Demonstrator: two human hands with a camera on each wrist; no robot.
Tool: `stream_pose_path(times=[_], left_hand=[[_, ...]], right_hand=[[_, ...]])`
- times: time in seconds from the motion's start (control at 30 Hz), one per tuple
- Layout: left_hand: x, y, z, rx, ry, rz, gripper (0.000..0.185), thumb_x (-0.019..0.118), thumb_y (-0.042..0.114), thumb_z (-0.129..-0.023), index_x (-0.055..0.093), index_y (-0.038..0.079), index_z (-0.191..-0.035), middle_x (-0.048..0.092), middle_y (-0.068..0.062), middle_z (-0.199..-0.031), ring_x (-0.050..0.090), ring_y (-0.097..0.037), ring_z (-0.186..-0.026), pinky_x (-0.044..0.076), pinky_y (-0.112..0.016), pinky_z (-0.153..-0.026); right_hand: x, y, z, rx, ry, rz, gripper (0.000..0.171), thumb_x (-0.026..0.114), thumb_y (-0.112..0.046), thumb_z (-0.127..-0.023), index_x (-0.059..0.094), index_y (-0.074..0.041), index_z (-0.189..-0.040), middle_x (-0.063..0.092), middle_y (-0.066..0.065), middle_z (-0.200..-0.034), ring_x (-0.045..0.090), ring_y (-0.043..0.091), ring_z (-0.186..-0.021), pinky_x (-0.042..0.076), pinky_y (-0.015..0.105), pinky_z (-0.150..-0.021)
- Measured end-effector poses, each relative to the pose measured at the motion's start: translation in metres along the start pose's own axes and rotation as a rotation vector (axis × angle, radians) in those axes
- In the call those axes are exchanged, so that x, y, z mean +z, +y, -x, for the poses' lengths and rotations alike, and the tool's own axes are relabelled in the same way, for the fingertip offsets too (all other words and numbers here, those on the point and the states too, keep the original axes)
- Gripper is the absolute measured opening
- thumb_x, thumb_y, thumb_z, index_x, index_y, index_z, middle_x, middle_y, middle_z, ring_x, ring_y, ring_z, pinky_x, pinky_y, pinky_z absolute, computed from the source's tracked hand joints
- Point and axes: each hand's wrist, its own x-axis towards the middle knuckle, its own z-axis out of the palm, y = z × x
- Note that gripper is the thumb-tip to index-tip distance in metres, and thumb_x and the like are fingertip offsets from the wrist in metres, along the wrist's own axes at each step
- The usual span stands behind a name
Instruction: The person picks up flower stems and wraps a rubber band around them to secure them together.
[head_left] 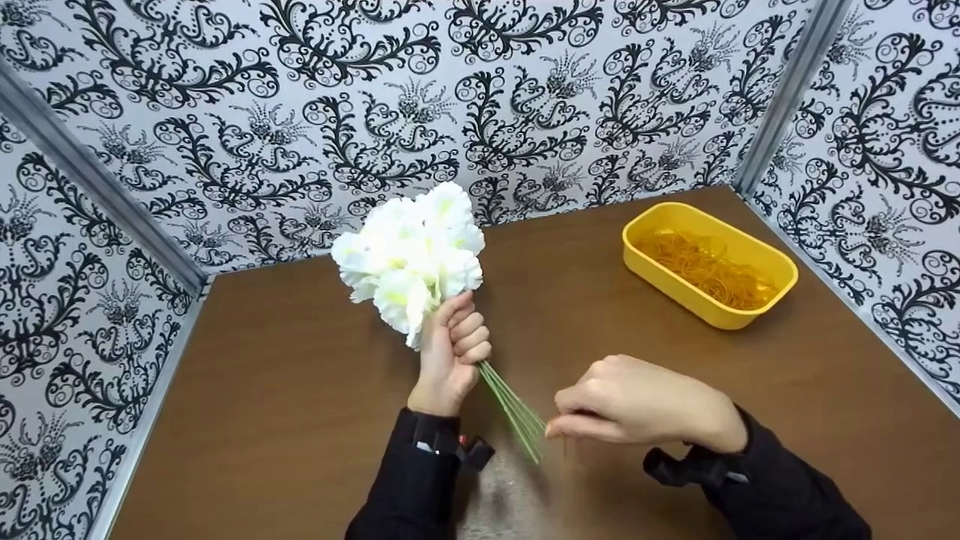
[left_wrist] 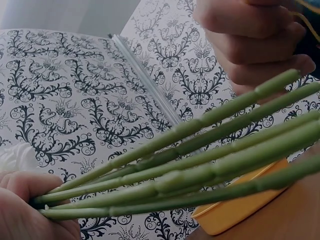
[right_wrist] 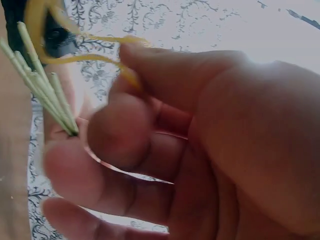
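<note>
My left hand (head_left: 450,352) grips a bunch of white artificial flowers (head_left: 411,255) just below the heads, above the brown table (head_left: 300,390). Their thin green stems (head_left: 514,409) slant down to the right; the left wrist view shows the stems (left_wrist: 200,170) fanned out from my fist (left_wrist: 25,210). My right hand (head_left: 645,401) hovers at the stem ends, fingers curled, pinching a yellow rubber band (right_wrist: 85,50). In the right wrist view the band loops near the stem tips (right_wrist: 45,85).
A yellow oblong tub (head_left: 709,262) with several rubber bands stands at the back right of the table; its corner (left_wrist: 235,210) shows behind the stems. Patterned black-and-white walls (head_left: 525,97) close the table on three sides.
</note>
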Motion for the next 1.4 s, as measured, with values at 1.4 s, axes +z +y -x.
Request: stream_pose_path(times=[1.4], left_hand=[[0.003, -0.008, 0.001, -0.023, -0.014, -0.006, 0.049, 0.034, 0.019, -0.109, 0.023, 0.020, -0.062, 0.018, 0.011, -0.052, 0.014, -0.001, -0.042, 0.010, -0.014, -0.039]], right_hand=[[0.025, 0.023, -0.010, 0.388, -0.025, 0.079, 0.052, 0.057, -0.063, -0.096, 0.045, -0.021, -0.069, 0.027, -0.017, -0.056, 0.029, 0.002, -0.046, 0.019, 0.023, -0.045]])
